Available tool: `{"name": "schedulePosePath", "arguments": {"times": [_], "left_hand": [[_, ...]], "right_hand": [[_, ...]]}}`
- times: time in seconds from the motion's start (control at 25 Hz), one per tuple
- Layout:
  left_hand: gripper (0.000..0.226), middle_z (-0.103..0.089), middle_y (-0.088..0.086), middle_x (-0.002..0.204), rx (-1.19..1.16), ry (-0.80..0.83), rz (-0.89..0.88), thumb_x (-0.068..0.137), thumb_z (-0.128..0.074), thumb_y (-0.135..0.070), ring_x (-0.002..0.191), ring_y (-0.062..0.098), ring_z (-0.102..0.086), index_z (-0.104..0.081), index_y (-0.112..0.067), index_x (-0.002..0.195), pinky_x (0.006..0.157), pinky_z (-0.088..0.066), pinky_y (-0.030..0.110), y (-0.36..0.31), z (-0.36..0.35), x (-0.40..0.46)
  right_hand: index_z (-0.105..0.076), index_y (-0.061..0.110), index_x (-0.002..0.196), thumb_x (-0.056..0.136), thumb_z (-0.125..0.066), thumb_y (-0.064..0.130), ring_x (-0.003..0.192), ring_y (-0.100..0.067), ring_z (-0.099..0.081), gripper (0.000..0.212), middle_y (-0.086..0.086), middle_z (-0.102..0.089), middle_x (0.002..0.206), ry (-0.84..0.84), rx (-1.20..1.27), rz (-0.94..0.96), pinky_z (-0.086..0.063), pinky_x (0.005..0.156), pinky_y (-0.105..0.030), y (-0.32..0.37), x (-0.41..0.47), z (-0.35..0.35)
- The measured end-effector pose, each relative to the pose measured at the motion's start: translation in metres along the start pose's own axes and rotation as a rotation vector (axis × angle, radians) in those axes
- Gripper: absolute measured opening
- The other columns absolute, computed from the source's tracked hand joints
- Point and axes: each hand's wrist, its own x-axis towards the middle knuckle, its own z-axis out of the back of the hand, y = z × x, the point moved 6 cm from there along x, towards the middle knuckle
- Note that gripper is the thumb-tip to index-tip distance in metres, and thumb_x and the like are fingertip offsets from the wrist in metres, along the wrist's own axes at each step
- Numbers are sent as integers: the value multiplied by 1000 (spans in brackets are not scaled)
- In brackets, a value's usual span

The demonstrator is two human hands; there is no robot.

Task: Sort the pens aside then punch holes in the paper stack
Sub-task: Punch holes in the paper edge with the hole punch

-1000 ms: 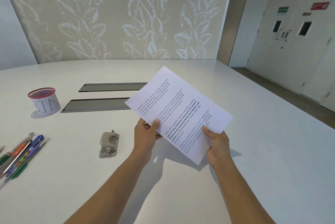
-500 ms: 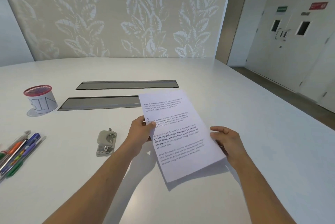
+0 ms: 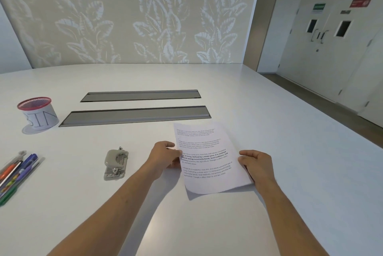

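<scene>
The printed paper stack [image 3: 209, 158] lies nearly flat on the white table [image 3: 290, 152], its near edge slightly lifted. My left hand [image 3: 165, 156] pinches its left edge. My right hand [image 3: 256, 164] holds its right edge with curled fingers. A grey hole punch [image 3: 115, 163] sits on the table to the left of my left hand, apart from the paper. Several coloured pens [image 3: 14, 173] lie bunched at the far left edge of the view.
A red-rimmed cup labelled BIN [image 3: 38, 113] stands at the back left. Two grey cable slots [image 3: 134, 116] run across the table behind the paper. The table's right edge drops to a floor and double doors [image 3: 323, 34].
The paper stack came down from mid-air to the table and turned more upright in the view. My right hand let go briefly, then took the right edge again.
</scene>
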Motion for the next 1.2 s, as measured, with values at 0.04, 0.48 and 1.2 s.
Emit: {"name": "schedulePosePath", "arguments": {"times": [0.04,0.48,1.2], "left_hand": [[40,-73,20,89,33,-4,1,83,-70,2,67,31,-73,-51,-1,118,66,-61,43,2,0,1],[29,-72,14,90,354,-142,-123,82,-73,0,60,22,-73,-59,-1,108,59,-61,34,-13,-5,12],[25,-68,12,101,582,-245,-188,81,-66,-7,79,28,-70,-60,-6,106,74,-59,39,-18,-5,18]], "right_hand": [[-74,17,86,74,-70,5,82,-24,-70,18,-4,-76,85,-11,-20,-2,-57,81,-37,0,1,-1],[-69,28,78,75,-59,7,91,-21,-64,23,9,-72,86,-138,-340,40,-52,81,-33,21,5,-11],[-73,25,92,78,-58,15,87,-27,-63,23,1,-73,94,-172,-548,69,-46,72,-30,21,11,-23]]}}
